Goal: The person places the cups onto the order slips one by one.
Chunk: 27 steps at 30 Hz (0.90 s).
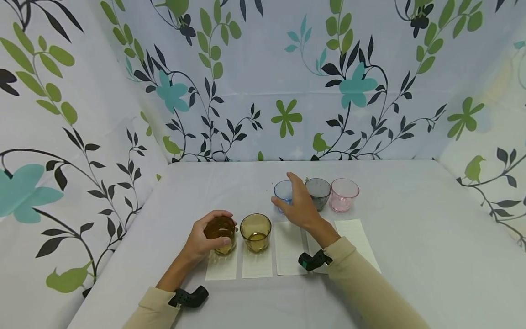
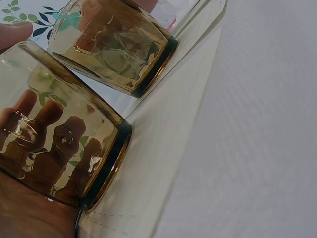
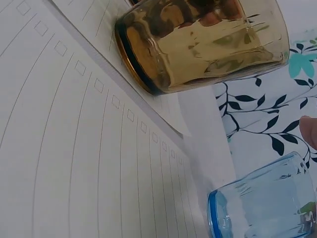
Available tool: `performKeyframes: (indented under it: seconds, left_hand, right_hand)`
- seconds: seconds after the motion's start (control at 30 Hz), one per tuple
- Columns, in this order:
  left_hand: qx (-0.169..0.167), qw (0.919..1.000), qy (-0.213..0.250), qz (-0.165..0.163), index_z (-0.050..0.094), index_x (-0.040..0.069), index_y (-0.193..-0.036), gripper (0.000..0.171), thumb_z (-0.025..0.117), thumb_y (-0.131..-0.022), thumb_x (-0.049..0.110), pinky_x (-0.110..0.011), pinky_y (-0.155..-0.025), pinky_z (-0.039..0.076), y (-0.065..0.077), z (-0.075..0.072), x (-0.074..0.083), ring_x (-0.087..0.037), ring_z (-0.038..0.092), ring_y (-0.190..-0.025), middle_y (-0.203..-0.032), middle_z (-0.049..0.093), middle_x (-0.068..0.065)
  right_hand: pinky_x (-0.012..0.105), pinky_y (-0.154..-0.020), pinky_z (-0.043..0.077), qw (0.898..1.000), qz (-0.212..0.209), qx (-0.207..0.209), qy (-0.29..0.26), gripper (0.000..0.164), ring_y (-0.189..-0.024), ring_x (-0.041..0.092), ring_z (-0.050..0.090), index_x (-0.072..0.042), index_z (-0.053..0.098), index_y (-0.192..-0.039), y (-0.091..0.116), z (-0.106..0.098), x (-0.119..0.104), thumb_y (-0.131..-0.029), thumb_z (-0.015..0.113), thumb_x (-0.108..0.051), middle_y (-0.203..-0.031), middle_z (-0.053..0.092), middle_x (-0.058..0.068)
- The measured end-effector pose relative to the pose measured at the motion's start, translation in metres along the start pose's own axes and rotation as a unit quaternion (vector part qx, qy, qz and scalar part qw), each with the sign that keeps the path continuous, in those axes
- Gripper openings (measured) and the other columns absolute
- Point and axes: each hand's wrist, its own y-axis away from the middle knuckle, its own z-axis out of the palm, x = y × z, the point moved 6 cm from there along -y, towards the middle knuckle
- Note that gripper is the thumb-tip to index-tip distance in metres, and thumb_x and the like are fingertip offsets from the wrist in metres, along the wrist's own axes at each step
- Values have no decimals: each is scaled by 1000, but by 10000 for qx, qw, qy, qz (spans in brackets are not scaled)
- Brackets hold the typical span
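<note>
My left hand (image 1: 200, 237) grips an amber drinking glass (image 1: 223, 249), its fingers behind the glass and its thumb along the near side. The glass stands upright over the leftmost paper strip (image 1: 222, 269). Just right of it, a second amber glass (image 1: 255, 233) stands upright on another strip (image 1: 256, 267). Farther back, my right hand (image 1: 302, 208) reaches over a light blue glass (image 1: 281, 189), thumb and fingers spread. In the right wrist view the thumb (image 3: 309, 131) is apart from the blue glass (image 3: 260, 201). Part of that glass is hidden by the hand in the head view.
A grey glass (image 1: 319, 189) and a pink glass (image 1: 344, 196) stand close together right of the blue one. More paper strips (image 1: 289, 251) lie in a row, with printed lines and small boxes. A patterned curtain (image 1: 246, 91) hangs behind the white table (image 1: 411, 219).
</note>
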Motion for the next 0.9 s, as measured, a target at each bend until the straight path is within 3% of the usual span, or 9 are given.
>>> performKeyframes:
  seconds: [0.4,0.63,0.9]
  left_hand:
    - [54,9999,-49,-127,48,-15,-133,58,73,-82,-2,-41,-93,57,-3,2,-1,-31,66,-109,-119,63,-26]
    - [99,9997,-67,-221,49,-12,-133,58,73,-81,-3,-41,-92,57,-2,1,0,-29,65,-109,-120,64,-23]
    - [7,10000,15,-22,48,-14,-132,56,72,-83,-2,-40,-93,57,-1,-1,-1,-39,66,-107,-118,62,-28]
  right_hand:
    - [56,-121,26,9999,76,91,-29,83,-152,34,25,-3,21,-159,-1,6,13,-99,64,-42,-164,25,17]
    - [57,-116,33,9982,478,-30,-350,90,-147,37,34,-6,19,-160,-1,9,20,-96,67,-46,-161,28,20]
    - [55,-113,39,9926,993,-94,-695,96,-144,37,41,-9,21,-160,-1,13,28,-91,72,-52,-158,38,19]
